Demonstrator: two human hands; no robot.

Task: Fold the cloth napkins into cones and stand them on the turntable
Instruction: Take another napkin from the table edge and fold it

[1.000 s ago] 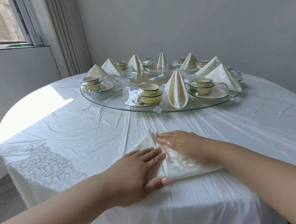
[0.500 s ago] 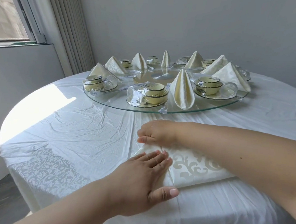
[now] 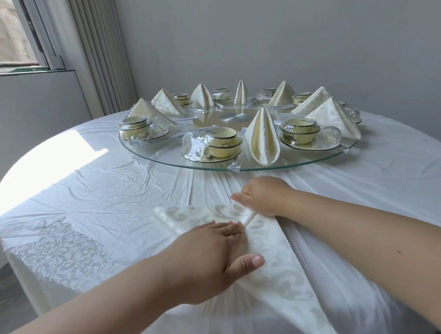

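A cream patterned napkin lies partly folded on the near side of the round surface, just before the glass turntable. The surface wears a creased white tablecloth; grey walls, a window and vertical blinds stand behind. The left hand presses flat on the napkin, fingers straight, thumb spread. The right hand has its grip curled, pinching the napkin's far fold. Folded cones and wrapped cups ring the turntable; the cup's lettering is unreadable.
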